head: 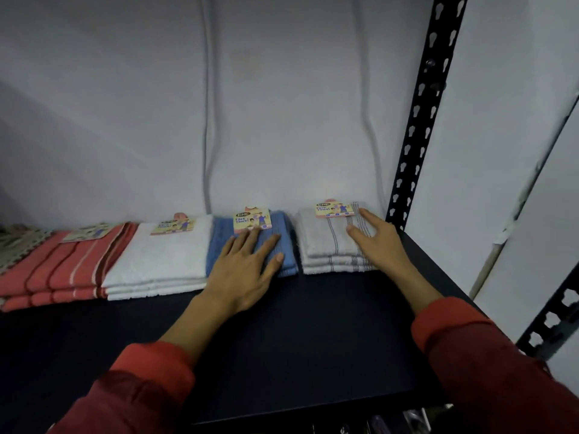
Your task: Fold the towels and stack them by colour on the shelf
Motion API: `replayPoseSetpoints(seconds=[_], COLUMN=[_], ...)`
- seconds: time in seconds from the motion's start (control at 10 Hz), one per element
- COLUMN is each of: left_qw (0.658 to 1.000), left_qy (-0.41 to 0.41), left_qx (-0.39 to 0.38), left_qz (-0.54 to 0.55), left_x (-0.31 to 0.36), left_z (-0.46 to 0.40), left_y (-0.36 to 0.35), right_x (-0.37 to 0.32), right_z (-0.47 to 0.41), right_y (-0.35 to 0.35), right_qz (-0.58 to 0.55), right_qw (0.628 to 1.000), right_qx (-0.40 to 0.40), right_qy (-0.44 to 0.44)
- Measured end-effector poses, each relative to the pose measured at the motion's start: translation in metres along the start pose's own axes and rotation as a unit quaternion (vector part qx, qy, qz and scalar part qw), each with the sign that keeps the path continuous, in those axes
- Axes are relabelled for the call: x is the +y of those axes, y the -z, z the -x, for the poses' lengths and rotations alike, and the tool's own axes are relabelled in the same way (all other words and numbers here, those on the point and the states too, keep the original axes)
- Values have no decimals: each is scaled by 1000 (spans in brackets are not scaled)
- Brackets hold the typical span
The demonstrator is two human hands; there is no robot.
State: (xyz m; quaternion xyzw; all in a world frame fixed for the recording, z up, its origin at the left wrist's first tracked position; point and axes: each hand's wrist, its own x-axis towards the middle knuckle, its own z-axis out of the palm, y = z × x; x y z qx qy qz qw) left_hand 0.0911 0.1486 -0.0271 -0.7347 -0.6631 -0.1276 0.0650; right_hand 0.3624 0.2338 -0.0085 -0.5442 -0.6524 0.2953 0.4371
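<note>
Folded towels lie in a row along the back of the dark shelf [313, 333]. From left to right stand a red striped stack [59, 270], a white stack [159, 261], a blue towel [282, 227] and a grey striped stack [326, 242]. Each carries a paper label on top. My left hand [247, 264] lies flat on the blue towel, fingers straight. My right hand [376, 239] rests with straight fingers on the right part of the grey stack. Both sleeves are red.
A black perforated shelf upright [419, 120] rises just right of the grey stack. A white wall [125, 104] closes the back. A patterned cloth [15, 242] shows at the far left edge. Another black post [551, 321] stands at the lower right.
</note>
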Motion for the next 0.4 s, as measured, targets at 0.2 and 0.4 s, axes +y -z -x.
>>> replayPoseSetpoints(seconds=[0.2, 0.4], left_qw=[1000, 1000], left_qy=[-7, -7], left_qx=[2, 16], left_qz=[6, 10], left_x=[-1, 2], left_z=[-2, 0], left_y=[-1, 3], right_x=[2, -1], right_z=[-17, -15], right_y=[-21, -16], right_qz=[-6, -7], right_qw=[999, 999], right_qx=[-31, -13], right_qy=[30, 34])
